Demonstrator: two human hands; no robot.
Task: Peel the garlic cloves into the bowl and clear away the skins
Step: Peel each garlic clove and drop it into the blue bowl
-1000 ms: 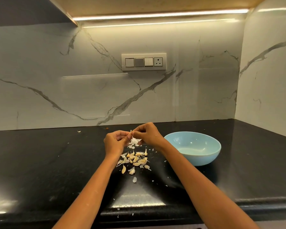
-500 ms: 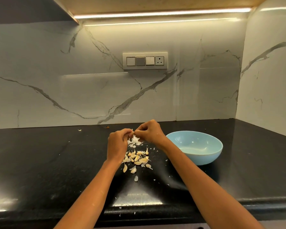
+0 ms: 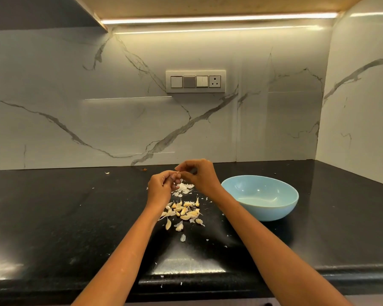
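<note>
Holding one garlic clove (image 3: 177, 172) between us, our left hand (image 3: 160, 188) curls its fingers around it while our right hand (image 3: 197, 175) pinches at its tip, both raised above the countertop (image 3: 53, 217). We judge the clove could slip and drop among the unpeeled cloves (image 3: 185, 212), or skin flakes could drift into the blue bowl (image 3: 260, 197) just beside us, since loose skins (image 3: 184, 187) already lie scattered underneath. Our fingers hide most of the clove, so we cannot tell how much skin remains. The bowl looks empty.
</note>
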